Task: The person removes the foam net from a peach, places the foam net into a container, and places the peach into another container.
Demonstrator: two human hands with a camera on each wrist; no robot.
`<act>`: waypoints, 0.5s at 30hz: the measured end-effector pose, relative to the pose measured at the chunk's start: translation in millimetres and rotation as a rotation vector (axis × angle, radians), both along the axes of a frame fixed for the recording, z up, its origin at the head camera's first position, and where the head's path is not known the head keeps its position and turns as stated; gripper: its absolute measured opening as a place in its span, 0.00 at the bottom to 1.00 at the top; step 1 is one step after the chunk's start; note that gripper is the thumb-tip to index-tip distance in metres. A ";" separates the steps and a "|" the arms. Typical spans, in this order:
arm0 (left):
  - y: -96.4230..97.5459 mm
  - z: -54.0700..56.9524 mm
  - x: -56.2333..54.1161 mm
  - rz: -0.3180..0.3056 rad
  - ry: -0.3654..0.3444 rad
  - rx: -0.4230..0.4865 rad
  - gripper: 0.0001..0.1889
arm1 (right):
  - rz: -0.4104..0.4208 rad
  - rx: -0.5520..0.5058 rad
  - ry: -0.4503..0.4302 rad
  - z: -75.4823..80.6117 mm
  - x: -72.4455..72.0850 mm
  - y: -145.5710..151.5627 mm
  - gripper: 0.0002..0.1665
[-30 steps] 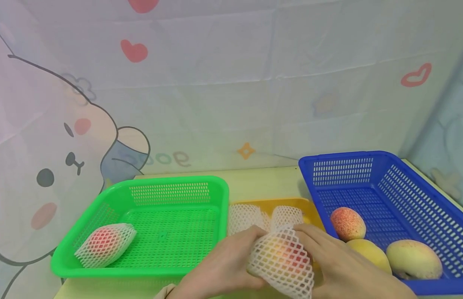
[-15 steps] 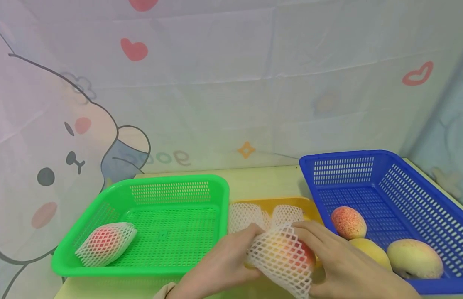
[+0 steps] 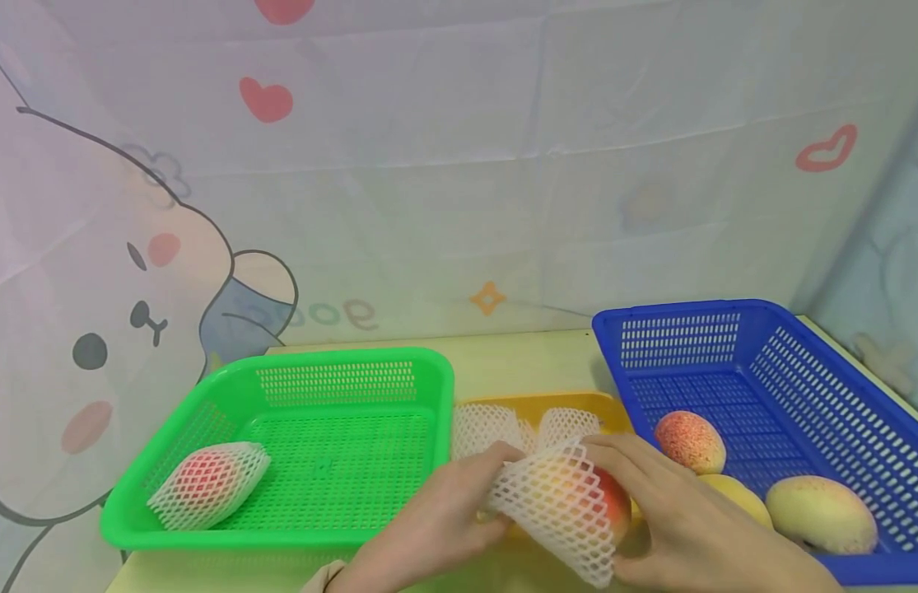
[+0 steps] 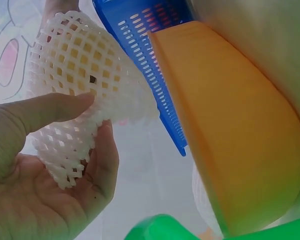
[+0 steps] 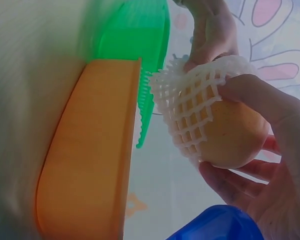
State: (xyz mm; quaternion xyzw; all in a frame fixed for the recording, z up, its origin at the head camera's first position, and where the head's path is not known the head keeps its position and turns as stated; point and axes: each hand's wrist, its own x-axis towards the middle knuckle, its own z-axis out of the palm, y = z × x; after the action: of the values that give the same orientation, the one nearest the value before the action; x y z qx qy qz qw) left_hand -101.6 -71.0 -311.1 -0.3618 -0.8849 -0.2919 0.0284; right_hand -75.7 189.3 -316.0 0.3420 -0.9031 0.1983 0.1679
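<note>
Between both hands, above the front of the yellow tray, is a smooth red-and-yellow fruit [image 3: 617, 499], mango-like, partly inside a white foam net [image 3: 553, 512]. My left hand [image 3: 447, 515] grips the net's gathered left end, with the thumb across the mesh [image 4: 85, 65] in the left wrist view. My right hand [image 3: 669, 511] holds the fruit at its bare right end; its thumb lies at the net's open edge in the right wrist view, where the bare fruit [image 5: 235, 132] shows below the mesh.
A green basket [image 3: 281, 539] at left holds one netted red fruit [image 3: 209, 486]. The yellow tray [image 3: 603, 402] holds several foam nets [image 3: 488, 428]. In the blue basket [image 3: 725, 311] at right lie a red fruit [image 3: 691, 443], a yellow one [image 3: 736, 498] and a pale one [image 3: 822, 515].
The fruit and right hand have shifted slightly right relative to the net. More of the fruit's red side shows bare past the net's edge than a second ago.
</note>
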 end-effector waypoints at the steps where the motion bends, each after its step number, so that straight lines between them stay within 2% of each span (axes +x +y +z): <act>1: -0.3 0.2 -0.1 0.005 -0.004 0.007 0.22 | 0.023 -0.026 0.002 0.6 -1.0 0.7 0.57; 5: -1.7 0.2 -0.8 0.027 -0.007 0.029 0.14 | 0.059 -0.059 0.053 2.6 -4.1 3.3 0.57; 7: -2.1 -0.2 -1.1 0.032 0.011 0.031 0.13 | 0.035 -0.037 0.073 3.7 -3.8 4.2 0.57; 11: -2.2 -1.3 -1.5 0.037 0.067 0.035 0.11 | -0.040 0.002 0.050 6.0 -0.7 4.8 0.56; 15: -2.4 -1.9 -2.1 0.043 0.085 0.050 0.10 | -0.047 0.012 0.079 7.0 -1.1 6.2 0.57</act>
State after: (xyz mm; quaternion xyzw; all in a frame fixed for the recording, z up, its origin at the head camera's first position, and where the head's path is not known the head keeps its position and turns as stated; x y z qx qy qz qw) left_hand -103.7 -73.4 -313.0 -0.3537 -0.8831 -0.2975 0.0811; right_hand -76.7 195.5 -309.0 0.3292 -0.9046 0.1752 0.2063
